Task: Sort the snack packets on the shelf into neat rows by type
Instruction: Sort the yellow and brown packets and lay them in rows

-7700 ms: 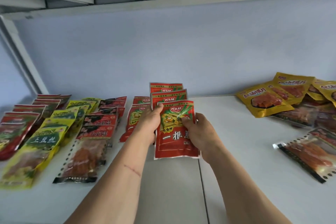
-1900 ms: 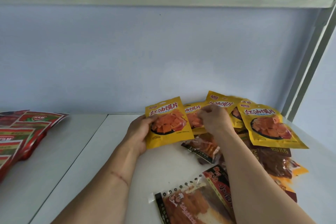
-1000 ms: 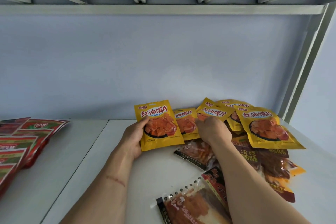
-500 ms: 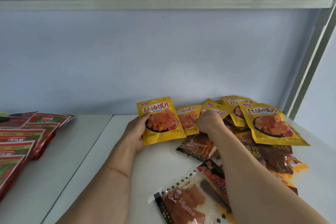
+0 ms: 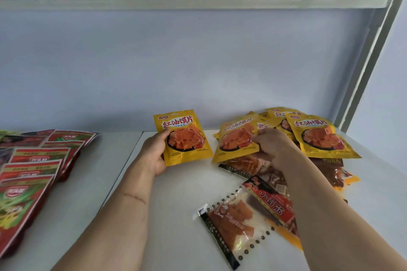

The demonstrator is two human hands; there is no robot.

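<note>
Hands (image 5: 154,152) on yellow packets (image 5: 184,137)

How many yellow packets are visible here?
At least 4: one in the left hand, one in the right hand, two or more stacked behind at the right; overlap may hide others.

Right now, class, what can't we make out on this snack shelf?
- Head view: red packets at left, cut off by the frame edge.
- Dark packets, mostly buried under yellow packets and the right arm.
- Clear packet: small print too blurred to read.
</note>
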